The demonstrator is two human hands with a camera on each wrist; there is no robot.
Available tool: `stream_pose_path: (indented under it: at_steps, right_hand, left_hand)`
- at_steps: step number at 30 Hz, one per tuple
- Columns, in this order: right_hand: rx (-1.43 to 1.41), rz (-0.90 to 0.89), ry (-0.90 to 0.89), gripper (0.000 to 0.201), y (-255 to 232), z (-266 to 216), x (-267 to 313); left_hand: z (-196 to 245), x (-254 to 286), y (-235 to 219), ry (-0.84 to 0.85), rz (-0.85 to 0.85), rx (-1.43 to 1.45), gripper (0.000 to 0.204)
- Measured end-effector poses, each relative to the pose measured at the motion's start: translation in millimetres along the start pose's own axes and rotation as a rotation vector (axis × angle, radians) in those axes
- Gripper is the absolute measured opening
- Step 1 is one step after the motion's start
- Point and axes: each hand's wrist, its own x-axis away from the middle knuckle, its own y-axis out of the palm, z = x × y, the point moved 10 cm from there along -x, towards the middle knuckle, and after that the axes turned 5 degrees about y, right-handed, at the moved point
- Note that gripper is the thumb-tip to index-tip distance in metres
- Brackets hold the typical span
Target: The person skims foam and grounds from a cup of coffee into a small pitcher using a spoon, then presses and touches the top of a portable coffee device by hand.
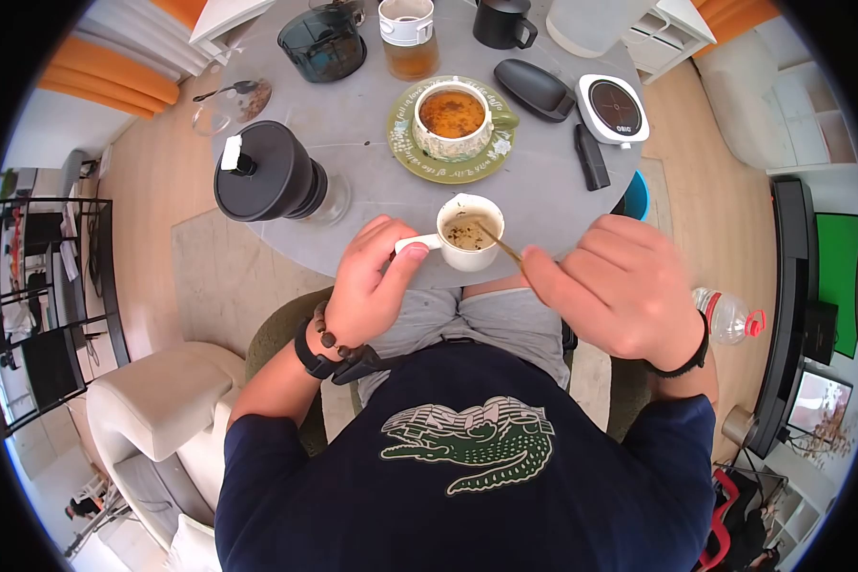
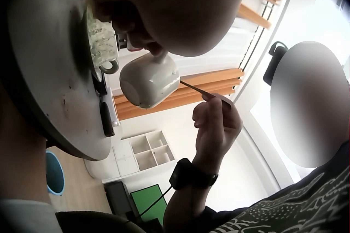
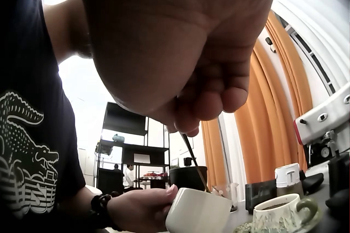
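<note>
My left hand (image 1: pixel 369 288) grips the handle of a small white cup (image 1: pixel 470 256), held up at the table's near edge. Dark specks and pale brown liquid show inside the cup. From the right, my right hand (image 1: pixel 622 289) pinches a thin gold-brown stirrer (image 1: pixel 508 251), whose lower end is hidden inside the cup. Just beyond stands a decorated cup (image 1: pixel 436 146) of orange-brown drink on a green saucer (image 1: pixel 405 157). In the left wrist view, the stirrer (image 2: pixel 195 89) slants into the mouth of the white cup (image 2: pixel 147 83). Curled fingers (image 3: pixel 209 105) hold its upper end in the right wrist view.
A black-topped grinder (image 1: pixel 267 176) stands left on the grey table (image 1: pixel 353 153). Behind are a dark clear container (image 1: pixel 321 48), a glass of amber liquid (image 1: pixel 411 57) and a black mug (image 1: pixel 502 24). To the right lie a black case (image 1: pixel 534 89), a small scale (image 1: pixel 596 91) and a black tool (image 1: pixel 591 157).
</note>
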Motion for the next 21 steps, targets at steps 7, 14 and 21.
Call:
stream_pose_path:
  at_steps: [7, 14, 21]
  right_hand:
    - [-0.137, 0.003, 0.062, 0.026, -13.8, 9.4, -2.1]
    - [-0.146, -0.051, 0.11, 0.026, -12.6, 14.4, 0.6]
    - [-0.144, -0.068, 0.098, 0.024, -8.6, 13.4, 0.1]
  left_hand:
    - [-35.6, 19.0, 14.5, -0.382, -0.03, 0.367, 0.031]
    - [-25.9, 19.5, 19.3, -0.38, -0.081, 0.319, 0.033]
    - [-23.9, 21.5, 19.9, -0.425, -0.101, 0.326, 0.033]
